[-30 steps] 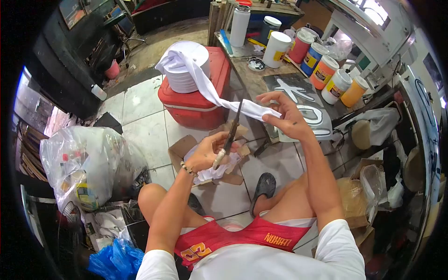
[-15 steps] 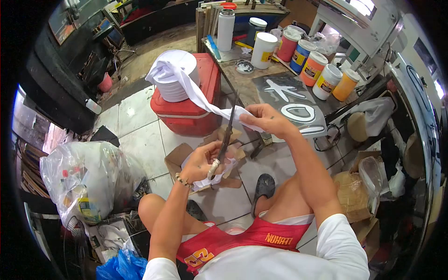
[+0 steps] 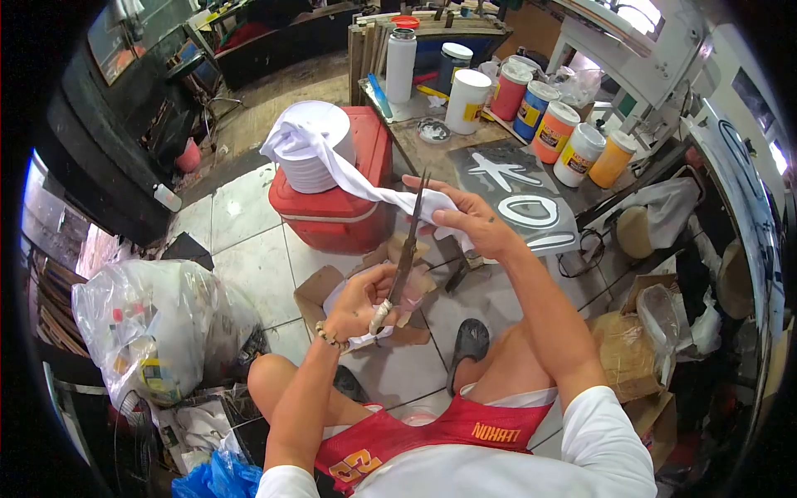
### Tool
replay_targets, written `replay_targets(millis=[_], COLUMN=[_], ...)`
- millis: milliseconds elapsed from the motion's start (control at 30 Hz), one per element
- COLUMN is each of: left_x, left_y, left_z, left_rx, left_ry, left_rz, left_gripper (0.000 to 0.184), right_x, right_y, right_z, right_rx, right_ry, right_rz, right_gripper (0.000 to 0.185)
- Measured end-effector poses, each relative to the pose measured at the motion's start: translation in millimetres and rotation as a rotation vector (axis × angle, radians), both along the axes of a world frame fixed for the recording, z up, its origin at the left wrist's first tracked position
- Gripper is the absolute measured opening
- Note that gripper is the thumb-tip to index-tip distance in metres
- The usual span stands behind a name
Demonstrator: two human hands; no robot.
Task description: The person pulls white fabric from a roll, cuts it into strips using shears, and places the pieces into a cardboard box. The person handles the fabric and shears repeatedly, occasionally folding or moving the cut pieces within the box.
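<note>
In my left hand [image 3: 359, 305] are long dark scissors [image 3: 406, 259] with a wrapped, whitish handle. Their blades point up and cross the twisted white cloth [image 3: 352, 178], the tips slightly apart. My right hand [image 3: 475, 222] grips the cloth just right of the blades, thumb on top and one finger stretched past them. From there the cloth runs back to a white bucket [image 3: 309, 168], draping over its top. The bucket stands on a red cooler [image 3: 375, 149]. Below my left hand, an open cardboard box [image 3: 315, 290] with pale cloth in it is partly hidden.
Several paint jars, among them an orange jar [image 3: 554, 133], line the table at right. A dark sheet with white lettering [image 3: 531, 199] lies at its near end. A stuffed clear plastic bag [image 3: 166, 324] sits on the floor at left, and a cardboard box [image 3: 627, 353] at right.
The scissor tips have parted a little. My right hand has shifted along the cloth toward the blades, and one of its fingers now reaches out behind them.
</note>
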State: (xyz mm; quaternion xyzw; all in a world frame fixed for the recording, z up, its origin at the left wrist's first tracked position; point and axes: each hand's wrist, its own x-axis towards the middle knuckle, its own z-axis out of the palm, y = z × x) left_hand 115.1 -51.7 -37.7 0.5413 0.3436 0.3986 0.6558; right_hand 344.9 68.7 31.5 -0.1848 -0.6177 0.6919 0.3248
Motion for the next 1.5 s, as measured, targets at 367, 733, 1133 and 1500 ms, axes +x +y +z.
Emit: replay_targets(millis=[367,733,1133,1500], left_x=[10,5,-27,-60], left_y=[-2,6,10,7], left_z=[4,-14,6,16], left_rx=[0.113,0.184,0.098,0.246], left_ry=[-0.221,-0.138,-0.109,0.007], left_rz=[0.055,0.071,0.252,0.447], left_gripper=[0.072,0.076,0.079,0.074], right_x=[-9,-16,-25,-76], right_y=[-3,-6,4,-7], right_z=[-22,-33,-62,-88], right_rx=[0.043,0.147,0.590,0.282], right_ry=[-0.125,-0.176,-0.266,-0.195], right_rz=[0.063,0.081,-0.028,-0.148], right_gripper=[0.029,0.036,0.027,0.043])
